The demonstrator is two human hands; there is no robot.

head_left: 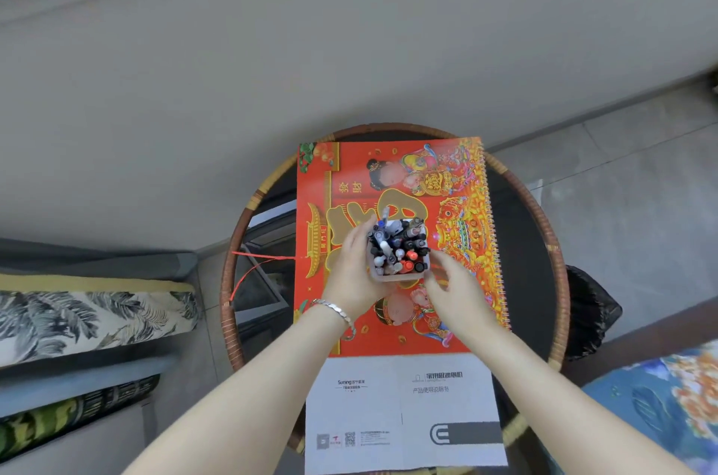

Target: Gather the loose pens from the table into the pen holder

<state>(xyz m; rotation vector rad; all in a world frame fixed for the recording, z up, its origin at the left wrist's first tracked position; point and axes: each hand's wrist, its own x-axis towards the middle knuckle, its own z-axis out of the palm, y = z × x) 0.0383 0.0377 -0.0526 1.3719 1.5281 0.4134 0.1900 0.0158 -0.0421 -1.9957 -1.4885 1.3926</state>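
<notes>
A pale, square pen holder [400, 275] packed with several black, white and red pens [400, 247] is held above a red calendar on the round table. My left hand [351, 272], a silver bracelet on its wrist, wraps around the holder's left side. My right hand [452, 286] is at the holder's right front corner, fingers spread and touching or nearly touching its wall. No loose pens show on the table.
The red spiral-bound calendar [458, 202] and a white manual [404, 412] cover the round glass table with its rattan rim [229, 272]. A leaf-patterned cushion [89, 315] lies left, a blue floral fabric [660, 397] right, a black bag [590, 311] beyond the rim.
</notes>
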